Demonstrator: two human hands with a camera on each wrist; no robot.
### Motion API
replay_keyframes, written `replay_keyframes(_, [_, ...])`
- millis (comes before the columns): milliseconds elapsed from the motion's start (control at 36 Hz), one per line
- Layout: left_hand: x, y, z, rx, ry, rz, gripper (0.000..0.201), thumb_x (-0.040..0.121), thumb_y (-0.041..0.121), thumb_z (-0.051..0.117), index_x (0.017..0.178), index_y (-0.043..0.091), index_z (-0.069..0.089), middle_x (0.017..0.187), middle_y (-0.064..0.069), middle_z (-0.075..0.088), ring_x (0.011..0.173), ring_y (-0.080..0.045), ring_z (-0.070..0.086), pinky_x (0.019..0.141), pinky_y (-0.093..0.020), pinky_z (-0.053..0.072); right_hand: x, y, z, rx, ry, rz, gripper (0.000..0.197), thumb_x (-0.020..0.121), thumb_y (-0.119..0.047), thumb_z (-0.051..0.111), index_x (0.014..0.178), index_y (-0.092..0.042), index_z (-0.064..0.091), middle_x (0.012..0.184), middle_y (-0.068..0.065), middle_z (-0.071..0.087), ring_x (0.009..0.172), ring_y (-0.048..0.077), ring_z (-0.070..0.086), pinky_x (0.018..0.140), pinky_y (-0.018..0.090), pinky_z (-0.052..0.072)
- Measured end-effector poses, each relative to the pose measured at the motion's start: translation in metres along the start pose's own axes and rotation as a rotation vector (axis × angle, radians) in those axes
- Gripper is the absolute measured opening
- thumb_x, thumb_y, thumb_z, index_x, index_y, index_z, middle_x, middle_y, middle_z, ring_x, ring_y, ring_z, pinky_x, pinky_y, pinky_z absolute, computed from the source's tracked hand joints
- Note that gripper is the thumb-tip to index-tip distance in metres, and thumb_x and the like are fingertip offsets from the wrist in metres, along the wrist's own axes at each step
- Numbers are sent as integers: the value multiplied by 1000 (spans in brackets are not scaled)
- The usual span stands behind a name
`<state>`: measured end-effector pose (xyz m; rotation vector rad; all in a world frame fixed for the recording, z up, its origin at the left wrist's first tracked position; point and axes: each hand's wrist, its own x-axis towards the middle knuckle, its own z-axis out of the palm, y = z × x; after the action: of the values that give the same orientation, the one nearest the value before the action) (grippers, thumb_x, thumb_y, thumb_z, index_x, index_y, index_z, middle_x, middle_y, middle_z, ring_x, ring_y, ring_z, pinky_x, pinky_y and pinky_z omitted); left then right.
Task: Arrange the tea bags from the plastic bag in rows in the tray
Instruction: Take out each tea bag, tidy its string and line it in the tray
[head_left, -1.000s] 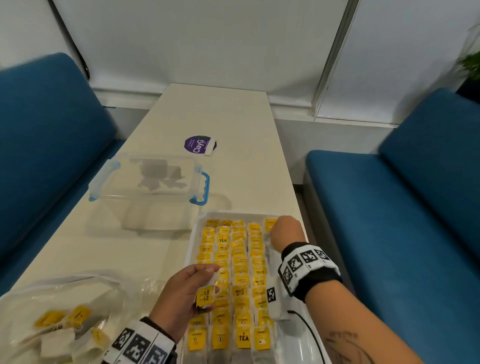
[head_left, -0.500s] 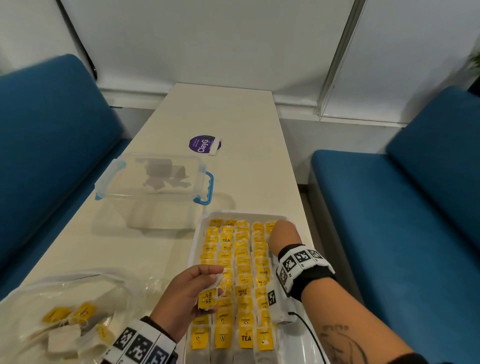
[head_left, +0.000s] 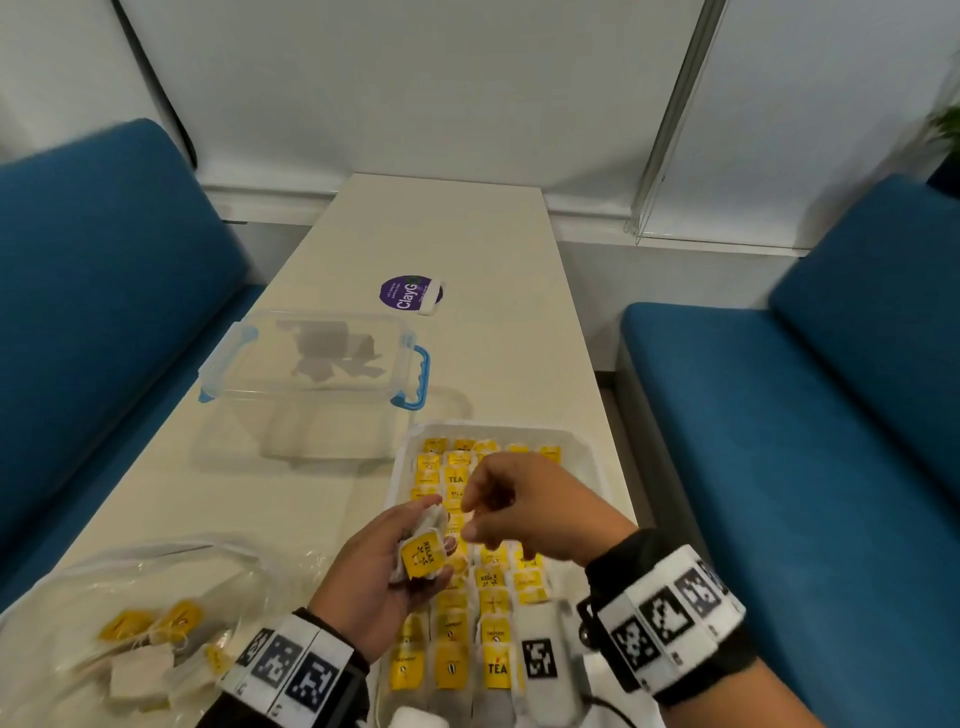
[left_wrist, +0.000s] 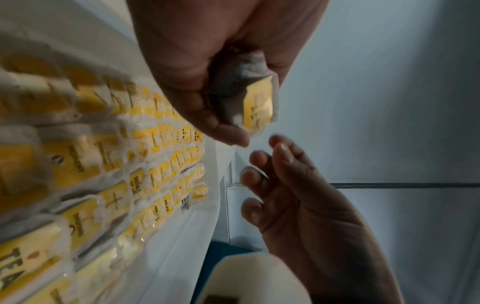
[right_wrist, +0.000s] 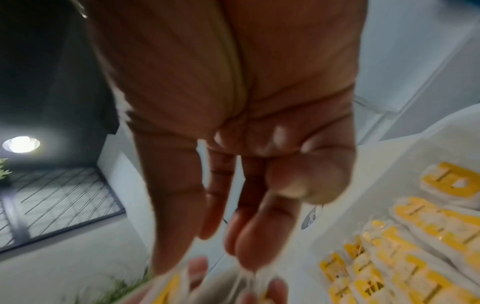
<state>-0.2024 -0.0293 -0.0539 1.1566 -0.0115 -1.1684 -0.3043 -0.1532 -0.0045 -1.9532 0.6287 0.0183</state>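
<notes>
— Head view: where's the tea bag (head_left: 422, 557)?
— Cupped in the left hand (head_left: 373, 576), fingers curled round it, above the tray (head_left: 597, 457).
— Right hand (head_left: 540, 512)?
— Fingers (head_left: 470, 501) loosely bent, holding nothing, just beside it.

On the tabletop (head_left: 467, 234), the tray (head_left: 597, 467) sits at my near right edge, tea bags (head_left: 452, 670) in rows in it. The plastic bag (head_left: 104, 597) lies at the near left corner, the lidded box (head_left: 311, 358) behind both, toward the left edge.

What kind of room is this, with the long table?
Probably an office lounge or café-style booth: blue cushioned benches face each other across a narrow pale table, beside white walls with blinds.
</notes>
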Motion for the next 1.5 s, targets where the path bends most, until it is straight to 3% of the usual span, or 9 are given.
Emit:
replay_keyframes(139, [-1, -2, 1, 18, -43, 1, 20, 83, 23, 58, 96, 12, 68, 78, -9, 63, 51, -14, 57, 47, -24, 50, -4, -4, 20, -111, -41, -151, 29, 74, -9, 75, 98, -24, 65, 78, -7, 56, 64, 3, 49, 67, 23, 47])
replay_keyframes(389, [-4, -3, -4, -37, -28, -55, 21, 89, 21, 55, 103, 9, 65, 82, -11, 62, 55, -17, 61, 49, -27, 54, -7, -6, 21, -127, -24, -202, 6, 80, -15, 72, 84, -14, 67, 79, -13, 51, 72, 7, 50, 75, 29, 48])
replay_keyframes(500, [-4, -1, -8, -62, -30, -59, 17, 91, 21, 51, 102, 15, 63, 88, -10, 62, 66, -19, 60, 46, -27, 53, -4, -2, 19, 42, 18, -175, 18, 88, -13, 62, 76, -23, 55, 78, -10, 55, 69, 8, 52, 49, 10, 40])
replay_keyframes(611, [-6, -1, -11, 30, -20, -32, 19, 92, 8, 42, 91, 17, 59, 83, -8, 60, 66, -19, 59, 44, -22, 48, -2, -1, 19, 278, 76, -124, 16, 93, -7, 54, 81, -17, 51, 70, -1, 55, 57, 8, 52, 42, 11, 35])
replay_keyframes(833, [-12, 0, -10, 295, -143, 86, 38, 72, 46, 58, 93, 14, 62, 84, -8, 66, 70, -19, 60, 51, -28, 48, 0, -3, 9, 96, 135, -128, 15, 90, -11, 58, 79, -21, 59, 69, -3, 55, 54, 2, 46, 54, 14, 41])
replay_keyframes(1000, [-12, -2, -4, 478, -190, 77, 47, 63, 30, 78, 95, 2, 59, 72, -4, 62, 61, -11, 63, 48, -24, 49, 5, 2, 8, 85, 180, -102, 6, 88, -11, 63, 89, -17, 63, 58, -7, 51, 50, 2, 46, 56, 18, 42])
replay_keyframes(1111, [-7, -7, -4, 469, -177, 36, 19, 76, 23, 69, 77, 10, 54, 57, 1, 57, 57, -10, 60, 47, -22, 45, 8, 7, 12, 129, 252, -77, 10, 87, -16, 65, 95, -19, 59, 62, 1, 54, 54, 8, 49, 56, 21, 43])
replay_keyframes(1250, [-2, -11, -7, 392, -93, 20, 14, 85, 23, 62, 82, 9, 60, 65, -1, 59, 52, -8, 60, 44, -20, 42, 3, 10, 14, 251, 190, 66, 46, 77, -31, 75, 112, -20, 48, 69, 3, 55, 60, 10, 58, 41, 21, 42])
replay_keyframes(1500, [4, -13, -9, 328, -39, -35, 22, 82, 29, 65, 86, 8, 63, 62, 1, 63, 50, -10, 60, 42, -19, 40, 0, 16, 21, 415, 103, 219, 43, 79, -5, 73, 110, -10, 45, 70, 9, 58, 53, 16, 58, 44, 27, 47])
